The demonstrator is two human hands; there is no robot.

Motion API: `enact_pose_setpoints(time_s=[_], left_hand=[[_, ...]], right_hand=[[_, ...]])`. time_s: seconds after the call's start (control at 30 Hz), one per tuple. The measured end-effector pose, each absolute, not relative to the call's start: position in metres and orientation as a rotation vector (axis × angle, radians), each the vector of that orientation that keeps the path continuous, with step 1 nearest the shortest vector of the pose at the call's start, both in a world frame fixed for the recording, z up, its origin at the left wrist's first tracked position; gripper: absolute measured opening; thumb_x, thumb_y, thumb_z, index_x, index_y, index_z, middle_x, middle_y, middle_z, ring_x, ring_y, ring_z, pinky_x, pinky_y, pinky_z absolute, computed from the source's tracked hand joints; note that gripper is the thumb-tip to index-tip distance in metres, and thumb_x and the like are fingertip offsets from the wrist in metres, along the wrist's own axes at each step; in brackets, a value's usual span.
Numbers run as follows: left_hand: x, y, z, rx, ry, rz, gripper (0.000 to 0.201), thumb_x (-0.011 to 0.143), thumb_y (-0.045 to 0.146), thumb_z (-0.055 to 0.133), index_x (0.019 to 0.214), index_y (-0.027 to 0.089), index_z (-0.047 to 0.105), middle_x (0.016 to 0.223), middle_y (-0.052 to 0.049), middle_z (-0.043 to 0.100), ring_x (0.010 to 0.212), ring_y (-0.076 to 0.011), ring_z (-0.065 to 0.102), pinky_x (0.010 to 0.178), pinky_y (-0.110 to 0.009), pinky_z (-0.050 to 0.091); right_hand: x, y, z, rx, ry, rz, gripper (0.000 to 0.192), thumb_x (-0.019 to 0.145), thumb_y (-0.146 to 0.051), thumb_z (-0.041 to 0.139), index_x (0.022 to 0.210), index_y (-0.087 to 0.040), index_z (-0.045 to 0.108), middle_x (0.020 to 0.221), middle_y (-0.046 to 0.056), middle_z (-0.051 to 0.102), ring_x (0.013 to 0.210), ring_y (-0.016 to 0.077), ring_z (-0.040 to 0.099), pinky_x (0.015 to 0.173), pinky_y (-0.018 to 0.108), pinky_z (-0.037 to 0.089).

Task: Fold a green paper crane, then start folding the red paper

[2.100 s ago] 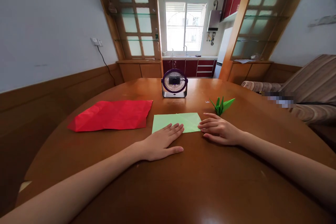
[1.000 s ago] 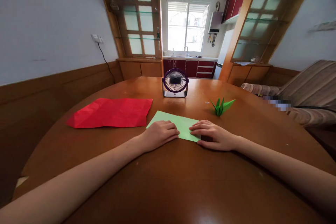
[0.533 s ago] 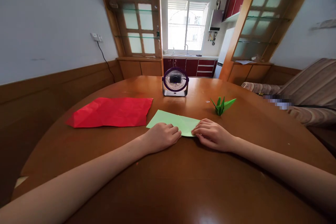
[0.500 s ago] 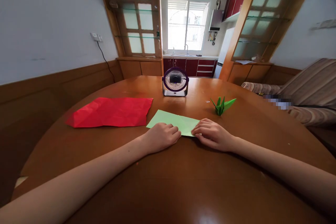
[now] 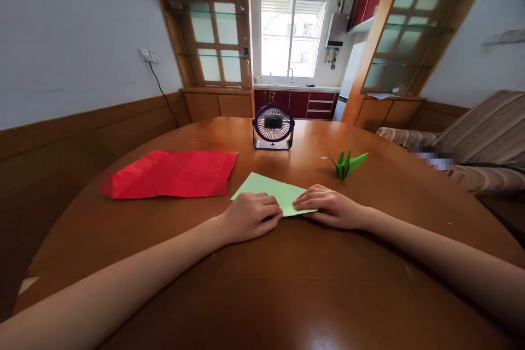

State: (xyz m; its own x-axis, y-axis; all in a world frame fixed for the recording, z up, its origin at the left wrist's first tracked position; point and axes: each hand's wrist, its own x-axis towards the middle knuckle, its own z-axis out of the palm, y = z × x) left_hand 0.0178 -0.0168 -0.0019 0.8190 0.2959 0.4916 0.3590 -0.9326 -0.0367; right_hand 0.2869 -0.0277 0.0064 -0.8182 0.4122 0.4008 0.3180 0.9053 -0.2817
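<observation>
A light green sheet of paper (image 5: 283, 192), seemingly folded into a rectangle, lies on the table in front of me. My left hand (image 5: 253, 217) is closed on its near edge, with fingers bent and the thumb alongside the edge. At the right end, my right hand (image 5: 333, 208) grips the paper, fingers on top and the thumb lower, partly hidden. The paper's right corner is between those fingers and thumb. Beyond the right hand stands a green origami crane (image 5: 345, 165). To the left lies a creased red sheet of paper (image 5: 176, 175).
The round-ended wooden table (image 5: 262, 295) spreads under everything. A small purple fan (image 5: 273, 127) stands at its far side. A striped sofa (image 5: 484, 142) is at the right, and a wall socket (image 5: 147, 56) with a black cord is at the left.
The green paper has turned slightly, its right end now tilted nearer to me. My right fingers have slid a little left over it; the left hand has hardly moved.
</observation>
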Motion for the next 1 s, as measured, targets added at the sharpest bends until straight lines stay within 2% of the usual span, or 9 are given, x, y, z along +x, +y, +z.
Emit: enact_pose_setpoints(time_s=[0.1,0.17,0.3,0.43,0.53,0.67,0.83,1.0], left_hand=[[0.017,-0.012,-0.002,-2.939,-0.736,-0.817,0.028,0.096,0.027,0.042,0.095,0.019,0.069,0.095,-0.004,0.072,0.089,-0.0153,0.066,0.077,-0.025,0.052],[0.018,-0.008,-0.004,-2.946,-0.845,-0.763,0.029,0.097,0.03,0.042,0.106,0.018,0.067,0.113,-0.006,0.069,0.106,-0.0189,0.063,0.09,-0.031,0.05],[0.021,0.0,-0.006,-3.034,-0.994,-0.467,0.045,0.099,0.033,0.035,0.137,0.014,0.048,0.146,-0.011,0.045,0.136,-0.0216,0.04,0.113,-0.037,0.033],[0.023,0.002,-0.004,-3.125,-1.066,-0.261,0.053,0.101,0.035,0.026,0.148,0.01,0.031,0.155,-0.012,0.027,0.145,-0.023,0.022,0.118,-0.04,0.022],[0.023,0.002,-0.003,-3.162,-1.052,-0.269,0.052,0.102,0.034,0.023,0.148,0.011,0.03,0.155,-0.012,0.025,0.145,-0.0208,0.019,0.119,-0.04,0.019],[0.022,0.002,-0.003,-3.178,-1.053,-0.284,0.053,0.102,0.038,0.018,0.147,0.015,0.033,0.155,-0.01,0.024,0.145,-0.0188,0.019,0.119,-0.039,0.016],[0.022,-0.002,-0.001,-3.169,-1.082,-0.345,0.057,0.102,0.045,0.013,0.148,0.017,0.03,0.155,-0.008,0.027,0.145,-0.0179,0.021,0.118,-0.036,0.018],[0.024,-0.001,-0.004,-3.135,-1.113,-0.241,0.06,0.102,0.046,0.012,0.15,0.013,0.026,0.157,-0.009,0.02,0.146,-0.0178,0.016,0.119,-0.035,0.01]], right_hand=[[0.287,-0.025,0.009,-0.517,-2.605,0.324,0.028,0.095,-0.025,0.054,0.122,-0.022,0.063,0.114,0.009,0.069,0.107,0.0194,0.062,0.095,0.04,0.047],[0.286,-0.022,0.01,-0.519,-2.585,0.379,0.026,0.095,-0.026,0.055,0.119,-0.022,0.065,0.11,0.008,0.07,0.104,0.0188,0.063,0.093,0.039,0.048],[0.285,-0.015,0.009,-0.601,-2.472,0.588,0.024,0.094,-0.031,0.056,0.111,-0.02,0.069,0.102,0.007,0.071,0.095,0.0174,0.063,0.088,0.036,0.051],[0.283,-0.009,0.003,-0.838,-2.245,0.846,0.031,0.092,-0.043,0.056,0.095,-0.015,0.07,0.086,0.004,0.068,0.078,0.0146,0.061,0.072,0.029,0.052],[0.279,-0.005,-0.002,-0.92,-2.097,0.974,0.034,0.089,-0.047,0.058,0.093,-0.015,0.069,0.086,0.003,0.068,0.076,0.0151,0.061,0.07,0.029,0.051],[0.27,-0.003,-0.005,-0.992,-2.013,0.853,0.036,0.087,-0.047,0.06,0.104,-0.016,0.066,0.096,0.006,0.068,0.083,0.0175,0.062,0.075,0.032,0.051],[0.264,-0.002,-0.005,-1.178,-2.067,0.49,0.042,0.087,-0.042,0.06,0.121,-0.017,0.058,0.081,0.002,0.061,0.071,0.0152,0.056,0.068,0.029,0.046],[0.264,-0.002,-0.009,-1.164,-2.083,0.38,0.039,0.088,-0.036,0.058,0.123,-0.018,0.052,0.082,0.002,0.06,0.071,0.0153,0.056,0.068,0.029,0.046]])
